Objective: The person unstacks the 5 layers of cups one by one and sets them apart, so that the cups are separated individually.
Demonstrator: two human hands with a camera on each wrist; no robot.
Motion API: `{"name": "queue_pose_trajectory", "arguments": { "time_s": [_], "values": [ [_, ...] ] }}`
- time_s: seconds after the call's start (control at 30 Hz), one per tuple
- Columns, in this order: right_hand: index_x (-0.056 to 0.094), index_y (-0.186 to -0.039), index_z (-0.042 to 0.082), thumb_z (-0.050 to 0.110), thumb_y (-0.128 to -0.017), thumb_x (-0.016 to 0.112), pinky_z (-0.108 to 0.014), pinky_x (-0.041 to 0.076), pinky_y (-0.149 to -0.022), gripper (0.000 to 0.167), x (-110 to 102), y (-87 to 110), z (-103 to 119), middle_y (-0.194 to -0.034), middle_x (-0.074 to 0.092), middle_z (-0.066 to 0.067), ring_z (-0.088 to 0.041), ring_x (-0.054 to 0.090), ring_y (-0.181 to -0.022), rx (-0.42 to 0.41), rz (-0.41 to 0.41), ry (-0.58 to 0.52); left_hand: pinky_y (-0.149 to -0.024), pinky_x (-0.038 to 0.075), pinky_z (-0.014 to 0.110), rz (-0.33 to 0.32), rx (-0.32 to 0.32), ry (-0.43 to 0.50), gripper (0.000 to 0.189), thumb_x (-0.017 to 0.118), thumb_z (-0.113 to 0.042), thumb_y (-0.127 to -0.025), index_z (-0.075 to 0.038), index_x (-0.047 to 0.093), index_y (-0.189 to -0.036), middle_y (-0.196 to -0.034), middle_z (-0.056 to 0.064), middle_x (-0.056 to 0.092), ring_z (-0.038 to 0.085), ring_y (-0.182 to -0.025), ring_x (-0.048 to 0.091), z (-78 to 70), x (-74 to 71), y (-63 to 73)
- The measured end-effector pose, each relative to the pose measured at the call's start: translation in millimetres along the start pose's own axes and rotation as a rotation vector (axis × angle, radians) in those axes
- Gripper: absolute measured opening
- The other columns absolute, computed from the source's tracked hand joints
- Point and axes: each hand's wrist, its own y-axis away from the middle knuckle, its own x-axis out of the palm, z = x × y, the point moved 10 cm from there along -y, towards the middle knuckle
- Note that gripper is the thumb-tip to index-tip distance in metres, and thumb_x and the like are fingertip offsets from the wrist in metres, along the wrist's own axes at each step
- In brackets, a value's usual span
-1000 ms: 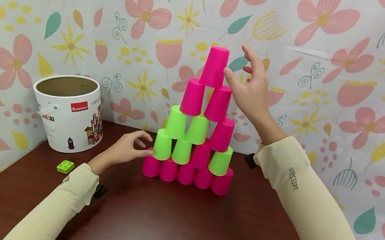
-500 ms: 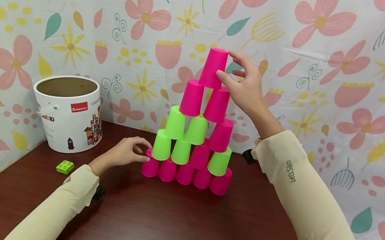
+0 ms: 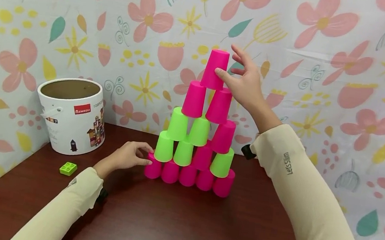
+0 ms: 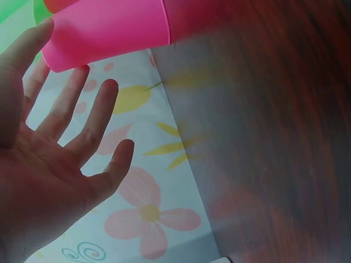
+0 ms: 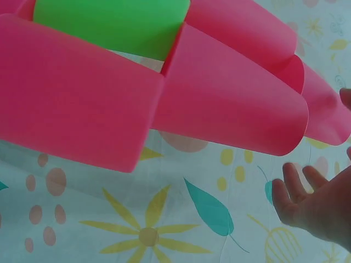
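A tall stack of upside-down pink and green cups stands in rows that narrow to one pink top cup. My right hand is beside that cup, its thumb over the cup's right side and its fingers spread and raised behind. In the right wrist view, the fingers of the right hand are apart from the top cup. Low on the left, my left hand reaches the bottom-row end cup, thumb in front. The left wrist view shows fairly straight fingers under this pink cup; contact is unclear.
A white bucket with a handle stands at the back left. In front of it lies a green toy brick. A flowered cloth hangs behind the dark wooden table.
My right thumb moved left over the top cup; the index finger came down to its rim, then lifted off. My left hand lowered slightly to the bottom row. The stack stays standing.
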Motion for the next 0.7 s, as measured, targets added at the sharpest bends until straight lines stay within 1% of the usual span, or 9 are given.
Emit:
{"name": "queue_pose_trajectory", "arguments": {
  "time_s": [0.07, 0.17, 0.27, 0.37, 0.53, 0.63, 0.7],
  "values": [
    [0.041, -0.151, 0.029, 0.028, -0.089, 0.073, -0.039, 0.05, -0.092, 0.07, 3, -1.6, -1, -0.149, 0.045, 0.003, -0.023, 0.054, -0.122, 0.014, 0.028, -0.015, -0.074, 0.056, 0.038, -0.007, -0.017, -0.007, 0.033, 0.083, -0.026, -0.082, -0.02, 0.068, -0.11, -0.114, 0.004, 0.068, 0.03, -0.096, 0.067, -0.4, 0.4, 0.8],
    [0.044, -0.149, 0.025, 0.027, -0.09, 0.072, -0.04, 0.053, -0.088, 0.065, 7, -1.4, 0, -0.141, 0.053, -0.004, -0.028, 0.06, -0.112, 0.019, 0.051, -0.037, -0.075, 0.056, 0.04, -0.012, -0.008, -0.002, 0.033, 0.082, -0.026, -0.082, -0.017, 0.067, -0.11, -0.113, 0.006, 0.068, 0.031, -0.096, 0.067, -0.9, 1.4, 0.9],
    [0.047, -0.146, 0.022, 0.025, -0.091, 0.072, -0.041, 0.055, -0.085, 0.061, 12, 0.3, -1, -0.13, 0.059, -0.008, -0.029, 0.064, -0.107, 0.029, 0.072, -0.066, -0.08, 0.056, 0.042, -0.002, -0.003, 0.005, 0.033, 0.082, -0.026, -0.082, -0.015, 0.065, -0.109, -0.113, 0.008, 0.068, 0.031, -0.095, 0.066, 0.3, 4.4, 1.4],
    [0.047, -0.144, 0.02, 0.023, -0.091, 0.072, -0.042, 0.056, -0.082, 0.059, 17, 1.8, -1, -0.123, 0.061, -0.01, -0.028, 0.067, -0.101, 0.026, 0.078, -0.093, -0.083, 0.055, 0.042, 0.005, -0.001, 0.008, 0.033, 0.083, -0.025, -0.082, -0.014, 0.063, -0.107, -0.114, 0.01, 0.068, 0.031, -0.096, 0.067, 0.9, 5.5, 2.0],
    [0.046, -0.143, 0.02, 0.023, -0.091, 0.072, -0.039, 0.057, -0.078, 0.059, 11, 1.5, 2, -0.119, 0.062, -0.01, -0.025, 0.068, -0.09, 0.0, 0.043, -0.114, -0.077, 0.057, 0.04, 0.004, 0.016, 0.011, 0.031, 0.083, -0.023, -0.081, -0.015, 0.063, -0.103, -0.112, 0.011, 0.07, 0.029, -0.091, 0.068, -2.5, 1.3, -0.6],
    [0.047, -0.143, 0.02, 0.021, -0.09, 0.073, -0.036, 0.057, -0.077, 0.059, 0, 2.1, 4, -0.118, 0.063, -0.012, -0.024, 0.07, -0.085, -0.021, 0.002, -0.13, -0.075, 0.057, 0.038, 0.013, 0.022, 0.013, 0.03, 0.084, -0.023, -0.08, -0.015, 0.063, -0.101, -0.11, 0.01, 0.071, 0.027, -0.089, 0.068, -4.0, 1.6, -4.7],
    [0.048, -0.143, 0.019, 0.019, -0.09, 0.073, -0.033, 0.057, -0.077, 0.058, -10, 3.4, 4, -0.116, 0.064, -0.012, -0.021, 0.07, -0.083, -0.041, -0.032, -0.133, -0.076, 0.056, 0.037, 0.011, 0.03, 0.02, 0.03, 0.084, -0.024, -0.08, -0.015, 0.064, -0.1, -0.109, 0.009, 0.071, 0.028, -0.091, 0.068, -4.9, 2.8, -7.6]
  ]
}}
